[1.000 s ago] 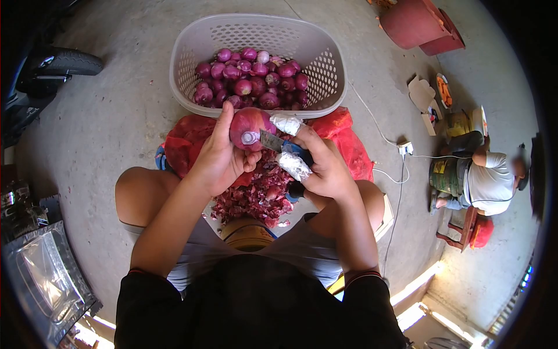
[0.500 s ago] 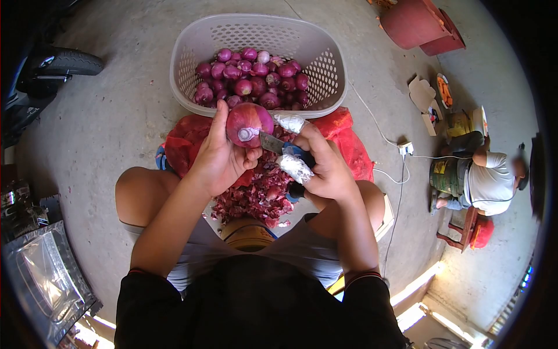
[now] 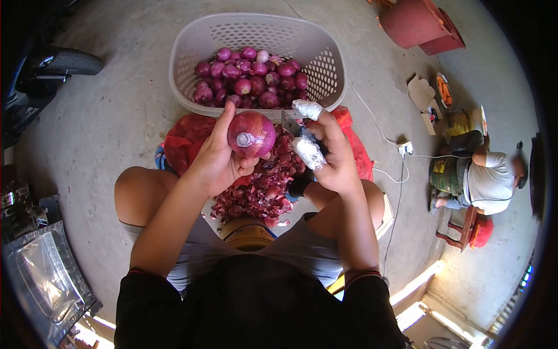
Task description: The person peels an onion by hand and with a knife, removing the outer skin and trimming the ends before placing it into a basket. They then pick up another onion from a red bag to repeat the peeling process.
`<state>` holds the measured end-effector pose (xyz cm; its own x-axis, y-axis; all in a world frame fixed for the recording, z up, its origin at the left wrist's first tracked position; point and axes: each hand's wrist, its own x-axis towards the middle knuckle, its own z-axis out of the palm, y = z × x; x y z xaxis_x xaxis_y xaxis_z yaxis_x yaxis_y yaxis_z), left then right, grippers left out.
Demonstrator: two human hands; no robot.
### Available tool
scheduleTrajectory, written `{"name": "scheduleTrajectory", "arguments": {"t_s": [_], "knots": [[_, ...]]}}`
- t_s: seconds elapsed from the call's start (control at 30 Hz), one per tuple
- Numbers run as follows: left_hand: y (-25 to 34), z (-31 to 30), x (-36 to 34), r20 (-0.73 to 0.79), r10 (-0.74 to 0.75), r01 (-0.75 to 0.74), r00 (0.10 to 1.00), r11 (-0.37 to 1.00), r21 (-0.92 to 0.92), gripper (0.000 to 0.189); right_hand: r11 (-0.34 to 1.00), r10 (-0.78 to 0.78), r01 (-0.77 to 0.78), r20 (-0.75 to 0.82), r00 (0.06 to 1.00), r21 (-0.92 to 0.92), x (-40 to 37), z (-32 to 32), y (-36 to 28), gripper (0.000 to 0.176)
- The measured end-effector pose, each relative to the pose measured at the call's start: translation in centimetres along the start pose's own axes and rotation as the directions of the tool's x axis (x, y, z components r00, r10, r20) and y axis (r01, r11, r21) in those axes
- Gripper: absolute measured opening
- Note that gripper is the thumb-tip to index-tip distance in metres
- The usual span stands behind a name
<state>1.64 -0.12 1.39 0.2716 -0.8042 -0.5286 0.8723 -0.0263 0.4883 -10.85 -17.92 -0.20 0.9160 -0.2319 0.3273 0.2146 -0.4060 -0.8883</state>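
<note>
My left hand (image 3: 218,160) is closed around a red onion (image 3: 251,134), its pale cut end turned toward me. In my right hand (image 3: 332,152) is a small knife (image 3: 290,124), with the blade apart from the onion and pointing up and left. Silvery white wrapping (image 3: 308,152) covers my right thumb and index fingertip. Below both hands lies a heap of onion skins (image 3: 256,195) on a red mesh sack (image 3: 187,139). Just beyond, a grey perforated basket (image 3: 185,87) holds many purple onions (image 3: 256,85). Most of the knife handle is hidden by my fingers.
A white cable runs to a power strip (image 3: 405,149) on the right. Farther right, another person (image 3: 491,183) sits near a box (image 3: 424,104) and a plate of orange pieces (image 3: 444,90). Red tubs (image 3: 412,23) stand top right; a wheel (image 3: 72,61) is at left.
My right hand has moved right and slightly up, taking the knife blade off the onion. The onion in my left hand has shifted slightly down.
</note>
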Motion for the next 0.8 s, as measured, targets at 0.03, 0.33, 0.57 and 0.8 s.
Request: {"name": "scheduleTrajectory", "arguments": {"t_s": [0.03,0.33,0.57,0.8], "knots": [[0.0,0.1,0.0,-0.01,0.007,-0.007,1.0,1.0,-0.002,0.068,0.999,0.037,-0.036,0.035,0.999,-0.022,-0.1,-0.4,-0.3,0.057],[-0.1,0.0,0.1,-0.056,0.022,-0.023,0.998,1.0,-0.014,0.062,0.978,0.069,-0.014,0.258,0.964,-0.208,0.0,-0.7,-2.1,0.059],[-0.1,0.7,-0.2,-0.087,0.09,-0.083,0.992,0.993,0.084,0.061,0.982,0.054,-0.023,0.157,0.986,-0.188,-0.3,-0.9,-0.5,0.062],[-0.1,0.2,-0.1,-0.111,0.13,-0.119,0.985,0.988,0.1,0.057,0.968,0.107,-0.031,0.296,0.949,-0.248,0.3,-1.0,-2.8,0.064]]}}
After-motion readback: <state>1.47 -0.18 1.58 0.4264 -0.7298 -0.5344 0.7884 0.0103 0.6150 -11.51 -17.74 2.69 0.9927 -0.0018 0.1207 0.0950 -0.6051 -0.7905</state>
